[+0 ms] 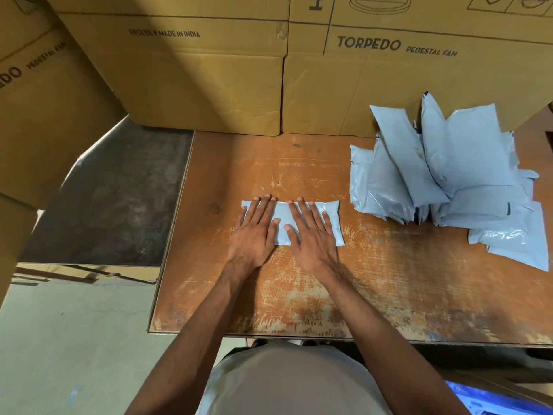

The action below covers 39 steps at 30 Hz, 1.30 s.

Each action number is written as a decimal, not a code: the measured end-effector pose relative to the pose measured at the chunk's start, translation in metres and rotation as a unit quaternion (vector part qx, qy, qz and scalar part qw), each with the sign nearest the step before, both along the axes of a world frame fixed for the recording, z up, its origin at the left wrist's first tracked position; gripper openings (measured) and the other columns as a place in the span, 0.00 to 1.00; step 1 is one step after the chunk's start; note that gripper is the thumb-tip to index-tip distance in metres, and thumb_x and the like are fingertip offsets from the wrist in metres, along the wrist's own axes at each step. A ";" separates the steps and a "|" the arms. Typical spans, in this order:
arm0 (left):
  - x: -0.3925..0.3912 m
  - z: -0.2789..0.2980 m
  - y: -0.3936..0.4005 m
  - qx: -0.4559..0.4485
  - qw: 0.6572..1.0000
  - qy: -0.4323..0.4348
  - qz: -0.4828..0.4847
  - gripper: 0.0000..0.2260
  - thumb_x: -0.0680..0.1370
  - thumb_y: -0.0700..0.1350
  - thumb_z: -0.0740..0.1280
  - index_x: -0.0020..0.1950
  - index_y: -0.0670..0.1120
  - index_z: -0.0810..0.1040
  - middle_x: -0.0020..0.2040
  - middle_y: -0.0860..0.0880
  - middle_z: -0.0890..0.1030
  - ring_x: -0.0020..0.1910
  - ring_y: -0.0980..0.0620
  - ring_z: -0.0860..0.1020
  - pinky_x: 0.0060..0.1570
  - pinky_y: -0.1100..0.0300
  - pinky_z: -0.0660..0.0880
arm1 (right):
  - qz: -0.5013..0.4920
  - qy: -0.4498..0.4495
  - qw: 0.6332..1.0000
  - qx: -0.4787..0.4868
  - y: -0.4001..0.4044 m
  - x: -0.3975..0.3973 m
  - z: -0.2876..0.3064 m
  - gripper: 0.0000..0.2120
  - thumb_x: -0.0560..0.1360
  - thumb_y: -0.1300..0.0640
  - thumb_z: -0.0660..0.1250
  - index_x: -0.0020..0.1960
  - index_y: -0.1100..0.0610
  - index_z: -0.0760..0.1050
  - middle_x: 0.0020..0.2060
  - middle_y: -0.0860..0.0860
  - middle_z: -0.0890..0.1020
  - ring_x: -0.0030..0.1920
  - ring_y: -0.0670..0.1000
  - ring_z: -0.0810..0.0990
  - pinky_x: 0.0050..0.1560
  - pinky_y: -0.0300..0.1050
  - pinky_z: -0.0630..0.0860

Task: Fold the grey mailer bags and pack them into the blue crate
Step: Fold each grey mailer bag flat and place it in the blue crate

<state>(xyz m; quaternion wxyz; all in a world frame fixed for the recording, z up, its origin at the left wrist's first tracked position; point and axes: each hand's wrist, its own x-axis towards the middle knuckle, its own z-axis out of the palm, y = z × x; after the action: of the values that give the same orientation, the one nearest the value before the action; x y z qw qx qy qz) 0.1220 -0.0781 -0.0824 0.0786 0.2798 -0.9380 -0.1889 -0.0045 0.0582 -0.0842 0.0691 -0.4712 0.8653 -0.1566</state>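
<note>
Both hands' grip: left hand [253,235], right hand [312,236] flat | folded mailer bag [332,218] pressed beneath

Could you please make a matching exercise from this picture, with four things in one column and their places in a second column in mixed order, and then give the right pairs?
Things:
1. folded mailer bag
2. pile of mailer bags
3. cardboard boxes
4. blue crate

Places:
A. at the bottom right corner of the view, below the table edge
B. stacked behind the table
C. flat under the left hand and right hand
D. on the right part of the table top

Pairs: 1-C, 2-D, 3-B, 4-A
</note>
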 end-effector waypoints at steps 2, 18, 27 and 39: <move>0.000 0.001 0.000 -0.003 1.000 0.001 -0.001 0.26 0.88 0.57 0.46 0.85 0.51 0.51 0.84 0.53 0.51 0.84 0.53 0.46 0.82 0.45 0.48 | 0.002 0.000 1.000 0.004 0.000 0.001 0.001 0.29 0.86 0.39 0.41 0.85 0.46 0.46 0.84 0.45 0.48 0.84 0.49 0.41 0.83 0.54 0.41; -0.035 0.013 0.022 -0.009 1.000 0.003 -0.026 0.26 0.87 0.57 0.46 0.84 0.50 0.57 0.84 0.52 0.58 0.83 0.52 0.49 0.81 0.46 0.49 | -0.024 -0.016 0.999 -0.016 0.030 -0.032 0.005 0.29 0.86 0.40 0.43 0.85 0.49 0.51 0.84 0.48 0.53 0.84 0.51 0.47 0.83 0.56 0.50; -0.038 0.001 0.024 -0.054 0.998 -0.008 -0.016 0.25 0.87 0.55 0.49 0.84 0.51 0.57 0.84 0.54 0.57 0.83 0.50 0.52 0.81 0.48 0.46 | -0.046 0.002 0.999 -0.021 0.028 -0.030 0.004 0.27 0.87 0.42 0.46 0.84 0.47 0.53 0.84 0.46 0.55 0.84 0.48 0.49 0.82 0.54 0.52; -0.040 -0.002 0.022 -0.049 0.999 -0.008 -0.017 0.25 0.87 0.55 0.48 0.84 0.51 0.55 0.84 0.53 0.55 0.84 0.51 0.50 0.81 0.48 0.46 | -0.048 -0.010 0.998 -0.024 0.025 -0.032 0.005 0.27 0.87 0.42 0.48 0.84 0.45 0.52 0.84 0.45 0.54 0.84 0.48 0.48 0.83 0.53 0.50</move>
<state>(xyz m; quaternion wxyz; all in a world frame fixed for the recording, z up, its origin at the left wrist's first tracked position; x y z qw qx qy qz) 0.0818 -0.0564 -0.0843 0.0814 0.2609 -0.9514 -0.1417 -0.0368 0.0836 -0.0795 0.0586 -0.4287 0.8824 -0.1850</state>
